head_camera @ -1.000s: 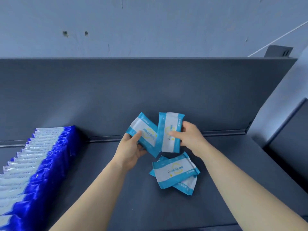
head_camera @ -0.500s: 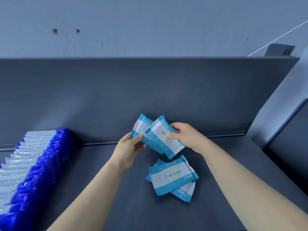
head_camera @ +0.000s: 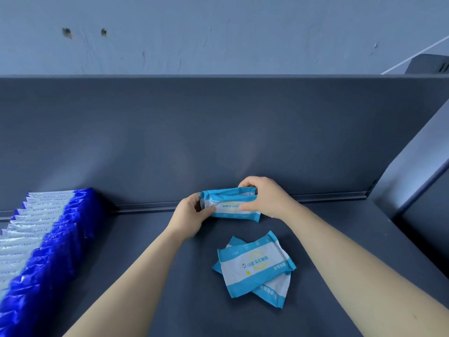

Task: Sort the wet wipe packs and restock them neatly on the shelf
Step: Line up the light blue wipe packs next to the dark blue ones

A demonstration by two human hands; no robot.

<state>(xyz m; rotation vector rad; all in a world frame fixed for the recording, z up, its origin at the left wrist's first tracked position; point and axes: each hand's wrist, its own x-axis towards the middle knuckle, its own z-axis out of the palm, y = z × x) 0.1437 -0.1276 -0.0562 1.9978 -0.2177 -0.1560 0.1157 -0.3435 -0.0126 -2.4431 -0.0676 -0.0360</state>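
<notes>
Two light-blue and white wet wipe packs [head_camera: 229,203] are held together, one behind the other, long edges horizontal, near the back of the dark shelf [head_camera: 145,276]. My left hand [head_camera: 190,215] pinches their left end. My right hand [head_camera: 263,197] grips their right end, fingers curled over the top edge. Closer to me, two more light-blue packs [head_camera: 255,268] lie flat and overlapping on the shelf, apart from both hands.
A long row of dark-blue and white wipe packs [head_camera: 46,239] stands on edge along the left side of the shelf. The shelf's back panel [head_camera: 218,132] rises behind the hands. A side wall [head_camera: 413,171] closes the right end.
The two held packs, fanned apart and tilted before, are now brought together into one stack turned horizontal, and both hands have shifted to its ends.
</notes>
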